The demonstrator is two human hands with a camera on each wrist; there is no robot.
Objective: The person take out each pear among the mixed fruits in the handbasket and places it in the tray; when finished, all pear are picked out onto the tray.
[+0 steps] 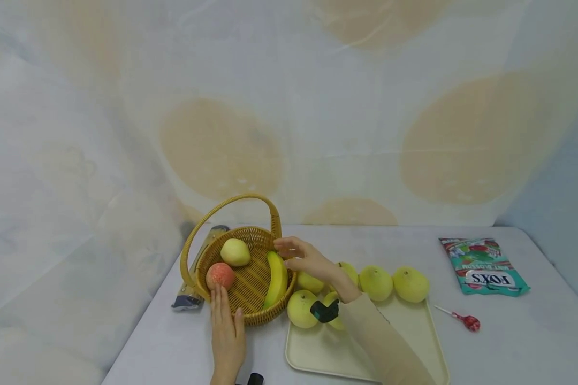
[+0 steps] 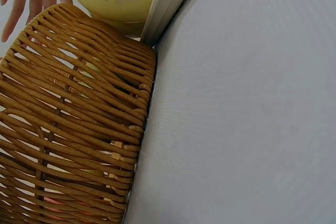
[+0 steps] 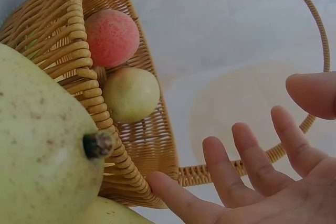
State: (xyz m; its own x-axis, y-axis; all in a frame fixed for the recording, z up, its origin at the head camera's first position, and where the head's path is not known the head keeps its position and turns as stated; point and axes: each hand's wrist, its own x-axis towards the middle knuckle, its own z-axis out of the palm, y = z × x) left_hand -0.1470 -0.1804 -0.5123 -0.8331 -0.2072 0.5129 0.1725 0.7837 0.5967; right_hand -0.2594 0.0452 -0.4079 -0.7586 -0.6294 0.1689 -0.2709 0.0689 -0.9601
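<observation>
A brown wicker basket [image 1: 248,283] with a tall arched handle stands at the left of the table. Inside are a pinkish-red peach [image 1: 220,275], a pale yellow-green round fruit [image 1: 235,252] and a yellow banana [image 1: 276,279]. My left hand [image 1: 228,331] is at the basket's front left rim, fingers straight and fingertips beside the peach; whether they touch it I cannot tell. At the right rim, near the handle's base, is my right hand [image 1: 312,262]. Its fingers are spread and loosely bent, holding nothing, as the right wrist view [image 3: 273,182] shows.
Several large yellow-green fruits [image 1: 375,283] sit on a cream tray [image 1: 327,355] right of the basket. Farther right lie a teal Fox's candy bag [image 1: 484,267] and a red lollipop [image 1: 471,322]. A dark packet [image 1: 188,300] lies partly hidden behind the basket's left side.
</observation>
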